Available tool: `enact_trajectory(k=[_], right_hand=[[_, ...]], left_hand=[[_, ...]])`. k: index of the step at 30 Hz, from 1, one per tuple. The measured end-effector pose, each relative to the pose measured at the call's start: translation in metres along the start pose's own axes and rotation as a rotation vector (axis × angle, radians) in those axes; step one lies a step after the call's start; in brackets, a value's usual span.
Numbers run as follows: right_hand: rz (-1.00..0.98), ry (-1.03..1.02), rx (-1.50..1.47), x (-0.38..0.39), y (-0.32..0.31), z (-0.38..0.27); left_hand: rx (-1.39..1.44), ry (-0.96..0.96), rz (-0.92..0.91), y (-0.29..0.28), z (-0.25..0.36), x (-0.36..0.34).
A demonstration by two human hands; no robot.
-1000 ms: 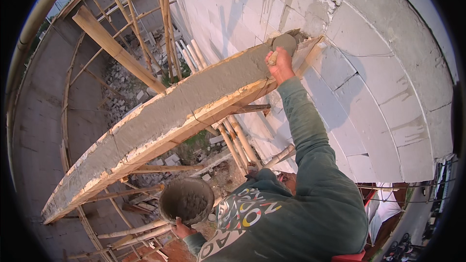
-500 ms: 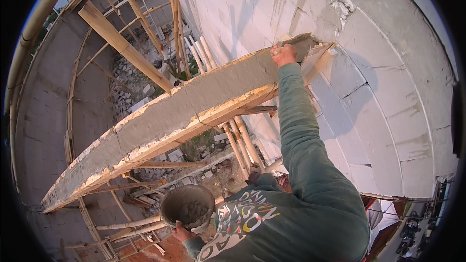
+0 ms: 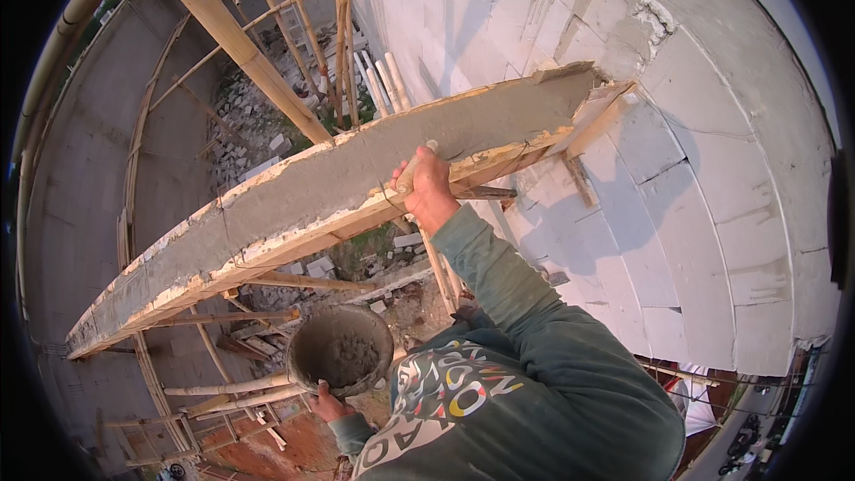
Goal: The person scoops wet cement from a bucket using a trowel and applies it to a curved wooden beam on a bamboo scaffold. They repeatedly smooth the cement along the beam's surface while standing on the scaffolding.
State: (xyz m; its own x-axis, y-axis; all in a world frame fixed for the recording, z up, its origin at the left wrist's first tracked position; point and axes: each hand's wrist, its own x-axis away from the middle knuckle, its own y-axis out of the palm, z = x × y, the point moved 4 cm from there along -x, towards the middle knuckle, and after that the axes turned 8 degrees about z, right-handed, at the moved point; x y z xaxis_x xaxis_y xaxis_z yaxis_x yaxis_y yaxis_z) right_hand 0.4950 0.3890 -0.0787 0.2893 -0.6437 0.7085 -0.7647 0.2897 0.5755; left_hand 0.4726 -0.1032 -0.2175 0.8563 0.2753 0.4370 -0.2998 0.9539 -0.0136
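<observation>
My right hand (image 3: pixel 431 189) is closed round the pale wooden handle of a trowel (image 3: pixel 411 171), low over the long formwork beam. Its blade is hard to make out against the grey. Smoothed wet concrete (image 3: pixel 303 165) fills the beam between its timber side boards (image 3: pixel 347 218). At the lower left, my left hand (image 3: pixel 329 404) grips the rim of a dark round bucket (image 3: pixel 301 352), tilted so that its opening shows. Grey mortar (image 3: pixel 354 358) lies inside it.
A thick bamboo pole (image 3: pixel 249 58) rises beside the beam's far side. The pale block wall (image 3: pixel 641 205) meets the beam's right end. Bamboo scaffolding (image 3: pixel 232 389) stands below left, over rubble (image 3: pixel 258 116) and red soil far down.
My right hand has come from the beam's right end by the wall leftward and nearer to me, its arm now bent. My left hand still grips the bucket.
</observation>
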Motion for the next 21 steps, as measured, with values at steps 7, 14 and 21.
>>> enact_trajectory(k=[7,14,21], right_hand=[[-0.379,0.199,0.541,0.062,-0.009,0.080],[-0.268,-0.138,0.795,0.016,-0.071,-0.075],[-0.120,-0.041,0.402,-0.011,-0.095,-0.134]], left_hand=[[0.066,0.048,-0.010,-0.006,0.003,0.006],[0.059,0.023,0.083,-0.050,-0.010,0.006],[0.042,0.090,0.226,-0.077,-0.027,0.020]])
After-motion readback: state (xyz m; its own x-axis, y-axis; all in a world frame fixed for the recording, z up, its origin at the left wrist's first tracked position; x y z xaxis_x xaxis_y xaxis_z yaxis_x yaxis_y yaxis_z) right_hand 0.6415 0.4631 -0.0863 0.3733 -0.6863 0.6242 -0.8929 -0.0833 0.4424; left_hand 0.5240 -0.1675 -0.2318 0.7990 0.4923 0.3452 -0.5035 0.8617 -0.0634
